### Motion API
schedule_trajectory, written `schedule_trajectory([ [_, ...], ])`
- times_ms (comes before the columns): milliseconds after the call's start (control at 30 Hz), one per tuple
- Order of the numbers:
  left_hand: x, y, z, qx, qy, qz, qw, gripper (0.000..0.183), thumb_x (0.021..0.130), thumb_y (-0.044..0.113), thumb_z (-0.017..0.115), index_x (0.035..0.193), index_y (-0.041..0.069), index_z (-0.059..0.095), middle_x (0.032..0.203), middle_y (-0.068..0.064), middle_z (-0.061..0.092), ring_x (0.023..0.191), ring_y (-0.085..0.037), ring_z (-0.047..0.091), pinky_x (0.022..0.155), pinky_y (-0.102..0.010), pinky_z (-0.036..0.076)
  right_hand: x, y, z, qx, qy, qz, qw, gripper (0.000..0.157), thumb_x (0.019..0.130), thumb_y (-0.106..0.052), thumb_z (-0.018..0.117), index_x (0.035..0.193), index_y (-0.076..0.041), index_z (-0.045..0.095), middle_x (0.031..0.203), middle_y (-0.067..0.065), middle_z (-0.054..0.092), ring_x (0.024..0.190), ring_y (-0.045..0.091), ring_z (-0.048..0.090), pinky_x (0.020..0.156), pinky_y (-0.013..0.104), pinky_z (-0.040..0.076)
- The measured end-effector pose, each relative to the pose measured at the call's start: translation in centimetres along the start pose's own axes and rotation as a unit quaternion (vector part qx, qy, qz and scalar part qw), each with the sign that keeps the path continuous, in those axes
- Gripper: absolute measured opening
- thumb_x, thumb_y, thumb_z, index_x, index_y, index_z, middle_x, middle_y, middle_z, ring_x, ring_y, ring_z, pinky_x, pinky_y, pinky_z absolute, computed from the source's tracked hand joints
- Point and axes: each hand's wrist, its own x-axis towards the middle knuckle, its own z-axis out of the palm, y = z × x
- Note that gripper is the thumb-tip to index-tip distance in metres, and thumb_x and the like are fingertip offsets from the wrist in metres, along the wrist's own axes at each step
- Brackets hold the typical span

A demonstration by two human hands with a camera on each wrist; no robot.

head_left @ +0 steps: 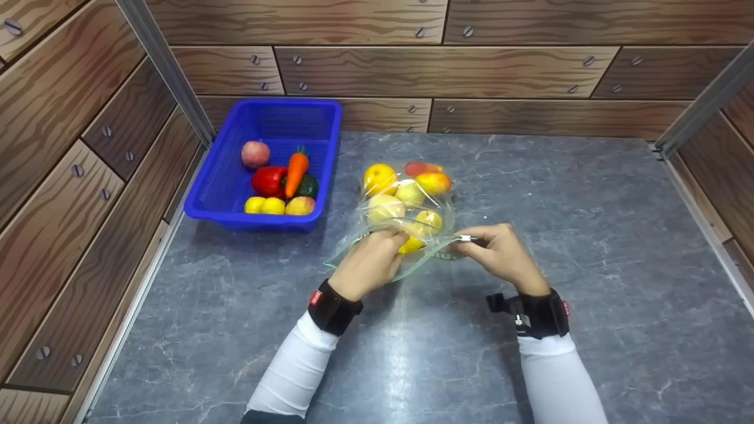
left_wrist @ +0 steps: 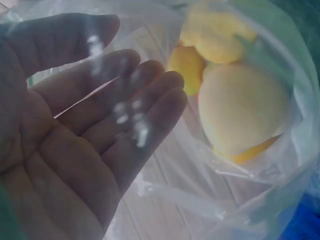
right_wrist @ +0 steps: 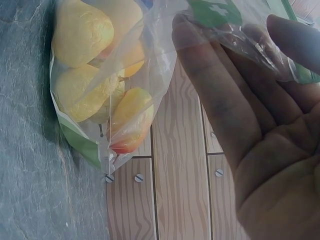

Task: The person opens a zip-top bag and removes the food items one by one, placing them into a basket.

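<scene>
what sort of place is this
Probably a small work booth set up for handling trials: a grey marbled tabletop walled in by wood-patterned panels, with metal strips at the corners.

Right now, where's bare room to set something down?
The table is bare between the right hand and right wall, and between the blue basket and left sleeve. It's crowded inside the bag and at the basket's near end.

Clear plastic zip bag (head_left: 414, 217) with green-edged mouth gaping at the near side, lying on a grey marbled tabletop (head_left: 589, 235), yellow and red-tinged fruit (head_left: 386, 208) clustered inside.
</scene>
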Motion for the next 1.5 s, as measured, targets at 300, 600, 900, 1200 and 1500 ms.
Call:
schedule_trajectory([
  [300,0.4,-0.5,1.5,0.002,-0.008,-0.008,0.9999,0.023,0.093,-0.001,0.065,0.115,0.002,0.068,0.103,-0.008,0.067,0.092,-0.026,0.070,0.081,-0.035,0.060,0.0,0.0,0.1,-0.002,0.003,0.008,1.000,0.012,0.090,-0.001,0.076,0.101,0.002,0.080,0.091,0.015,0.078,0.076,0.007,0.075,0.072,0.023,0.061],
  [600,0.4,-0.9,3.1,0.042,0.000,0.003,0.9991,0.044,0.093,-0.005,0.059,0.135,0.006,0.063,0.138,-0.013,0.064,0.125,-0.028,0.062,0.113,-0.034,0.045,0.1,0.1,0.1,0.001,0.002,-0.004,1.000,0.011,0.091,0.002,0.075,0.100,0.004,0.079,0.091,0.017,0.078,0.075,0.006,0.075,0.071,0.023,0.061],
  [900,0.6,-1.1,4.4,0.047,-0.047,0.002,0.9978,0.046,0.095,0.000,0.061,0.139,0.017,0.060,0.138,-0.006,0.065,0.129,-0.026,0.057,0.121,-0.039,0.035,0.1,0.0,0.2,-0.006,-0.001,-0.006,1.000,0.010,0.091,0.004,0.073,0.099,0.006,0.079,0.089,0.019,0.077,0.074,0.004,0.074,0.069,0.021,0.061],
  [1200,0.5,-1.2,4.2,0.031,-0.033,0.003,0.9990,0.050,0.094,-0.005,0.059,0.140,0.013,0.061,0.137,-0.009,0.064,0.126,-0.027,0.060,0.118,-0.039,0.039,0.2,0.1,0.2,-0.002,-0.003,-0.009,1.000,0.010,0.091,0.003,0.074,0.099,0.005,0.079,0.088,0.018,0.078,0.074,0.005,0.074,0.069,0.023,0.061],
  [1500,0.4,-1.4,4.0,0.028,-0.043,-0.024,0.9984,0.032,0.092,-0.007,0.060,0.122,0.005,0.066,0.107,-0.011,0.066,0.099,-0.027,0.064,0.091,-0.038,0.055,0.2,0.1,0.3,-0.015,-0.013,0.002,1.000,0.010,0.091,0.000,0.075,0.100,0.003,0.079,0.091,0.016,0.078,0.075,0.006,0.074,0.070,0.023,0.061],
])
